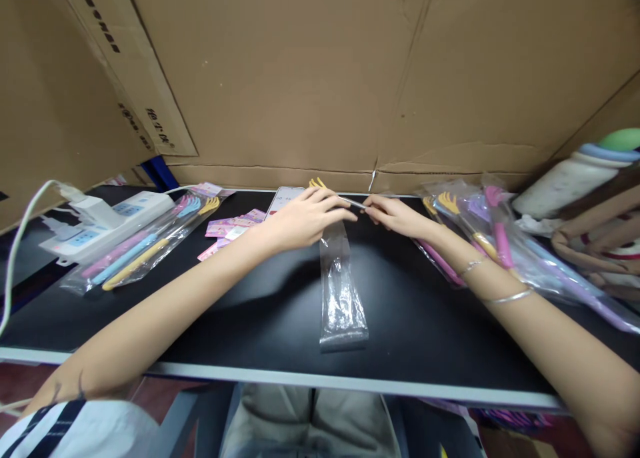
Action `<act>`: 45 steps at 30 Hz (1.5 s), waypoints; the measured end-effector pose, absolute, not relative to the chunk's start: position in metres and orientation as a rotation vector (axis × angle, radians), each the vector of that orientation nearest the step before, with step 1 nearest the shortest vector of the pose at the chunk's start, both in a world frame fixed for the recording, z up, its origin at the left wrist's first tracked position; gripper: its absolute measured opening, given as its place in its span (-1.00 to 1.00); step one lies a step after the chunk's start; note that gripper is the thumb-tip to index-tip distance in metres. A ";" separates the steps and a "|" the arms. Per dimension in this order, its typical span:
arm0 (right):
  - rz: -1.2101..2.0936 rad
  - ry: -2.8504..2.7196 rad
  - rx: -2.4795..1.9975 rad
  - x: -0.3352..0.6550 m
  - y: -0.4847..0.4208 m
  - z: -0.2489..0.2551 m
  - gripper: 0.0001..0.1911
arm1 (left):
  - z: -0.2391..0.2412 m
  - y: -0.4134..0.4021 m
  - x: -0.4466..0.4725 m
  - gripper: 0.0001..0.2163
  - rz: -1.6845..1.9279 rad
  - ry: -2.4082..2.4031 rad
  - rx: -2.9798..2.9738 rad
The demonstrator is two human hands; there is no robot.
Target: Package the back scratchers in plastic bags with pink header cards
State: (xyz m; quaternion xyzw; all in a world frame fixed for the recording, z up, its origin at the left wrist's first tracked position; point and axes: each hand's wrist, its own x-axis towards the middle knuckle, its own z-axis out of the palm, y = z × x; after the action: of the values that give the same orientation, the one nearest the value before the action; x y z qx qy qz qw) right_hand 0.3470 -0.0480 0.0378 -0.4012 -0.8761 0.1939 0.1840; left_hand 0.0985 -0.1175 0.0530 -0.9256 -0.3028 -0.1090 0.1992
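A packed bag of coloured picks (pixel 145 248) lies by the power strip (pixel 107 221) on my left. My left hand (pixel 300 219) and right hand (pixel 397 216) both pinch the top edge of a clear plastic sleeve (pixel 341 291) lying mid-table; more packets (pixel 480 238) sit right.

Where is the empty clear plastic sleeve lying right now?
The clear plastic sleeve lies mid-table, running from the near edge up to both hands, left hand and right hand at its far end.

Brown cardboard sheets (pixel 300 78) wall in the back and left of a black tabletop (pixel 250 318) with a pale front edge; a white power strip (pixel 107 221) lies at its left.
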 end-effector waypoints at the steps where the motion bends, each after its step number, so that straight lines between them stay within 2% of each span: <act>1: 0.589 -2.471 -1.139 0.351 -0.045 0.038 -0.75 | 0.052 -0.124 0.100 -0.51 -0.192 -0.859 -2.624; 4: 0.688 -2.473 -1.145 0.360 -0.040 0.036 -0.76 | 0.045 -0.143 0.106 -0.38 0.089 -0.904 -2.676; 6: 0.751 -2.471 -1.118 0.363 -0.039 0.036 -0.77 | 0.041 -0.152 0.113 -0.31 0.140 -0.857 -2.698; 8: 0.806 -2.476 -1.087 0.365 -0.040 0.037 -0.77 | 0.038 -0.157 0.121 -0.33 0.107 -0.756 -2.723; 12: 0.861 -2.453 -1.081 0.365 -0.044 0.041 -0.77 | 0.035 -0.156 0.138 -0.46 -0.051 -0.561 -2.792; 15: 0.904 -2.420 -1.097 0.365 -0.046 0.042 -0.77 | 0.037 -0.153 0.143 -0.67 -0.181 -0.435 -2.865; 19: 0.950 -2.403 -1.129 0.370 -0.042 0.046 -0.76 | 0.049 -0.140 0.130 -0.85 -0.272 -0.546 -2.852; 27: 1.072 -2.334 -1.108 0.398 -0.036 0.065 -0.67 | 0.083 -0.106 0.077 -0.66 -0.483 -0.944 -2.543; 33: 1.241 -2.194 -1.118 0.403 -0.047 0.077 -0.66 | 0.101 -0.107 0.063 -0.70 -0.902 -1.148 -2.472; 38: 1.357 -2.141 -1.087 0.404 -0.046 0.077 -0.66 | 0.114 -0.109 0.048 -0.66 -1.157 -1.264 -2.568; 41: 1.383 -2.196 -1.065 0.404 -0.047 0.079 -0.69 | 0.116 -0.106 0.038 -0.63 -0.956 -1.397 -2.542; 45: 1.421 -2.238 -1.063 0.404 -0.049 0.081 -0.68 | 0.108 -0.099 0.033 -0.59 -0.423 -1.576 -2.523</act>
State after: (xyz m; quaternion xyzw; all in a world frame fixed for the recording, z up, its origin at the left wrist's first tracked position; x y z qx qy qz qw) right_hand 0.4041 -0.0486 0.0813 -0.3685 -0.7756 0.4924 0.1421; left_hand 0.0325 -0.0990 0.1084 -0.8378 -0.5232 -0.1406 0.0684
